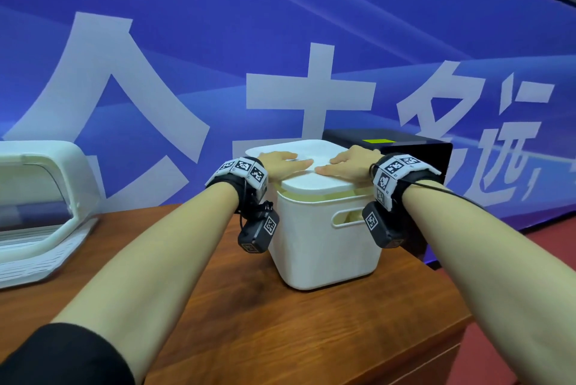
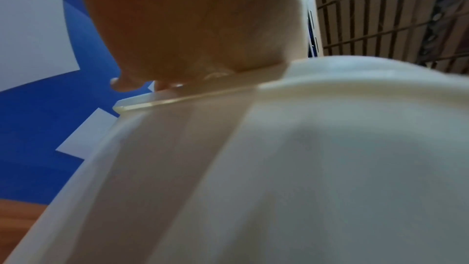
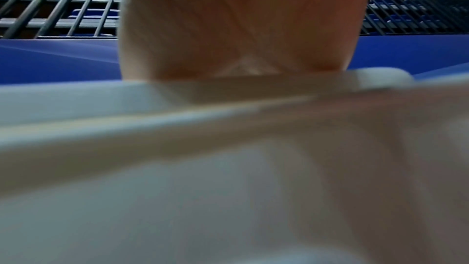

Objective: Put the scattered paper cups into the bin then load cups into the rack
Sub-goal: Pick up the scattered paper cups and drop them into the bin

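Observation:
A white bin (image 1: 324, 247) with a slot handle stands on the wooden table (image 1: 280, 322). A white lid (image 1: 311, 180) lies on top of it, slightly askew. My left hand (image 1: 285, 161) lies flat on the lid's left part, fingers straight. My right hand (image 1: 346, 163) lies flat on the right part, thumb pointing left. In the left wrist view the left hand (image 2: 193, 33) presses on the lid (image 2: 203, 91) above the bin (image 2: 330, 168). The right wrist view shows my right hand (image 3: 243, 27) on the lid (image 3: 127, 97). No paper cups show.
A white rack unit (image 1: 40, 207) with a curved hood and slatted tray sits at the table's left. A dark box (image 1: 405, 150) with a green label stands behind the bin on the right. A blue banner (image 1: 280, 41) fills the background. The table's right edge drops to red floor.

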Demonstrator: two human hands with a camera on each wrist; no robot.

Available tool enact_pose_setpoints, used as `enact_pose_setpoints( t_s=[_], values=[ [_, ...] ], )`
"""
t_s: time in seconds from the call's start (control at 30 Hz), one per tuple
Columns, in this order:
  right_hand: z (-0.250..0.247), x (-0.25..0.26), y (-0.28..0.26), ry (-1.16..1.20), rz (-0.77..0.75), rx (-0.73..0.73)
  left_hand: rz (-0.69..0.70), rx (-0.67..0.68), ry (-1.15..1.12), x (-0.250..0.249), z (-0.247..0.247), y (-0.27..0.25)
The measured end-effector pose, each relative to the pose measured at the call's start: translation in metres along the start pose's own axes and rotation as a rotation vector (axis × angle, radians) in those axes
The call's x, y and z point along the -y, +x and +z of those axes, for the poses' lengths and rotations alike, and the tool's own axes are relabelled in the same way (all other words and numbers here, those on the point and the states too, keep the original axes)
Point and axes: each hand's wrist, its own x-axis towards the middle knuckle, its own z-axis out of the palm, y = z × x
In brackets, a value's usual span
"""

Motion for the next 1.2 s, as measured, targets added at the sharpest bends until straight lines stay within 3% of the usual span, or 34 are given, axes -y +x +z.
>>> enact_pose_setpoints(
  t_s=[0.3,0.37,0.4,0.47,0.57,0.63,0.73,1.2],
  values=[
    [0.000,-0.008,-0.003,-0.031,0.182,0.067,-0.074,-0.018,-0.023,0.001,0.000,0.014],
    [0.012,-0.033,0.040,0.014,0.146,0.029,-0.094,-0.031,-0.008,0.000,0.001,0.015],
    [0.029,-0.062,0.089,0.041,0.122,0.037,-0.102,-0.037,0.019,0.000,0.002,0.015],
    [0.032,-0.074,0.104,-0.028,0.087,0.092,-0.108,-0.041,0.060,-0.003,0.004,0.012],
    [0.014,-0.043,0.048,-0.035,0.101,0.034,-0.121,-0.036,0.063,-0.006,0.002,0.008],
    [-0.002,-0.016,0.003,-0.036,0.128,0.081,-0.135,-0.028,0.068,-0.007,-0.002,0.006],
    [0.002,-0.009,0.006,0.090,0.118,0.076,-0.156,-0.030,0.105,-0.006,-0.004,0.004],
    [0.020,-0.027,0.012,0.161,0.127,0.015,-0.147,-0.079,0.135,-0.009,0.010,0.009]
  ],
)
